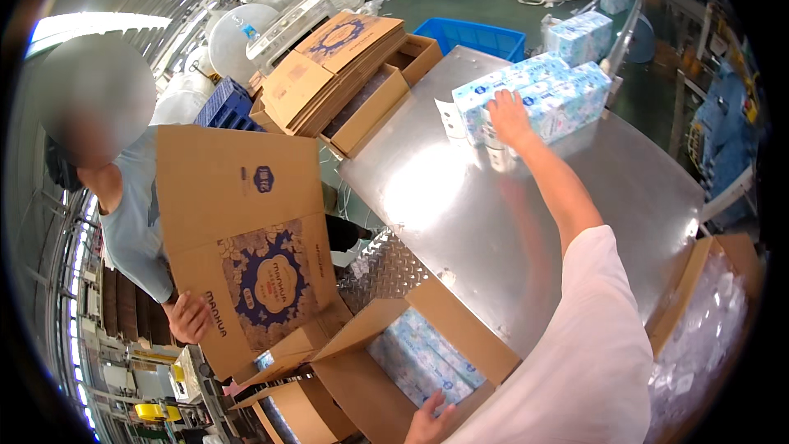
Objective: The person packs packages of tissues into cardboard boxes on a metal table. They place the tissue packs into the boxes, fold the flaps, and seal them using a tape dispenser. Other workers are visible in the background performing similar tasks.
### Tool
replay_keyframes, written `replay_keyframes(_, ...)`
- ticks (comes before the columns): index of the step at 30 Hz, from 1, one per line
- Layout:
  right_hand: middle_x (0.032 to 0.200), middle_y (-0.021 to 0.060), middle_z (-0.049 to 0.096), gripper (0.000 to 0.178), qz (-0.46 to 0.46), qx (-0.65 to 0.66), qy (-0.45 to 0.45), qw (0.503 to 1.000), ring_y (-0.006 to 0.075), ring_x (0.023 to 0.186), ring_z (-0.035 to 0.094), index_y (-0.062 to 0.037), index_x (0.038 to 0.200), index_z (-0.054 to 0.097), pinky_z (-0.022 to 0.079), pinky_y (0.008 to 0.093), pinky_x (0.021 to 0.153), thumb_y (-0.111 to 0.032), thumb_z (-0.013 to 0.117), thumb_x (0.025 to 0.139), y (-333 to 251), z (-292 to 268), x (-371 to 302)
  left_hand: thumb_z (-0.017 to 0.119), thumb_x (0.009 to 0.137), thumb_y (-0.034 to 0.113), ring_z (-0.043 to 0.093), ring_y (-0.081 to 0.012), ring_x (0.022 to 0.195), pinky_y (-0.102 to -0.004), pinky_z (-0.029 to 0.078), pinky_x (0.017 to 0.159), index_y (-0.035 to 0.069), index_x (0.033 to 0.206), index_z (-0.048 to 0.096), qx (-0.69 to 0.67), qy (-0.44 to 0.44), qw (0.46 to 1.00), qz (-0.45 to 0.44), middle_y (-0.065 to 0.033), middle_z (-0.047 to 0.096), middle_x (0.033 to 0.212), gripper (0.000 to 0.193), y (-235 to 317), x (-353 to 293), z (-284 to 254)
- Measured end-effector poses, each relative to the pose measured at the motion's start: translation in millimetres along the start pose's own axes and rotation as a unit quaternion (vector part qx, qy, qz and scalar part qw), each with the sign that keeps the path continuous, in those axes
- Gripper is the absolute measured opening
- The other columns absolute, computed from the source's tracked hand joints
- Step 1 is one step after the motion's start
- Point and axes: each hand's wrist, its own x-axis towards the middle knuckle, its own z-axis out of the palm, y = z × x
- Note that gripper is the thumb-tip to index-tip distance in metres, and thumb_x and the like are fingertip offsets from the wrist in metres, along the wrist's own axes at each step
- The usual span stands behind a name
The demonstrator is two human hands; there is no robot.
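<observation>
Two long tissue packs (567, 103) in blue-and-white floral wrap lie side by side on the steel table (444, 222). My right hand (511, 119) rests on their near end, fingers spread over the wrap. Below the table's left edge, an open cardboard carton (349, 374) holds similar floral packs (423, 354). At that carton's near side is my left hand (431, 421), its fingers apart and nothing seen in them; whether it touches the cardboard I cannot tell. White paper-like pieces (450, 118) lie by the near ends of the table packs.
At left, another person's hand (191, 317) holds up a large printed carton (246, 197). Flattened cartons (329, 66) are stacked beyond the table, beside a blue crate (472, 35). Another floral pack (580, 36) sits at the far edge. A box of clear plastic (699, 345) stands at right.
</observation>
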Motion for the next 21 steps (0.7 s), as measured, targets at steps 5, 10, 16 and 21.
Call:
replay_keyframes(5,0.121,0.0123,0.053,0.022,-0.146,-0.015,-0.139,0.979,0.0314,0.128,0.033,-0.0083,0.092,0.069,0.014,0.0555,0.107,-0.02,0.062,0.075,6.0,24.3,2.1,0.06,0.087,0.021,0.059,-0.0274,0.098,-0.0368,0.048,0.085,-0.002,0.13,0.043,0.093,0.009,0.994,0.05,-0.0221,0.058,0.116,0.052,17.6,40.5,12.3)
replay_keyframes(10,0.128,0.016,0.048,0.065,-0.119,0.453,-0.299,0.831,0.034,0.131,0.028,-0.0101,0.123,0.051,0.01,0.0582,0.108,-0.031,0.075,0.066,-13.3,-38.0,13.8,0.071,0.079,0.023,0.05,-0.0327,0.115,-0.0364,0.043,0.093,0.001,0.126,0.047,0.276,0.08,0.922,0.261,-0.0201,0.051,0.125,0.057,94.1,107.6,26.1)
replay_keyframes(16,0.129,0.0168,0.046,0.097,-0.077,0.111,-0.294,0.946,0.0314,0.128,0.034,-0.0075,0.126,0.046,0.013,0.0612,0.104,-0.037,0.085,0.043,-9.0,34.1,92.8,0.077,0.066,0.049,0.031,-0.0478,0.126,-0.0674,0.025,0.094,0.004,0.13,0.042,0.452,0.255,0.713,0.471,-0.0289,0.03,0.138,0.085,269.6,157.8,98.8)
replay_keyframes(21,0.09,0.0173,0.065,0.079,-0.344,0.286,-0.342,0.826,0.0347,0.086,0.063,-0.0035,0.111,0.054,0.05,0.0413,0.075,-0.027,0.079,0.04,-88.1,17.6,65.7,0.071,0.071,0.049,0.036,-0.0449,0.121,-0.0623,0.027,0.095,0.007,0.126,0.047,0.448,0.205,0.729,0.476,-0.0266,0.038,0.132,0.073,274.0,202.1,101.9)
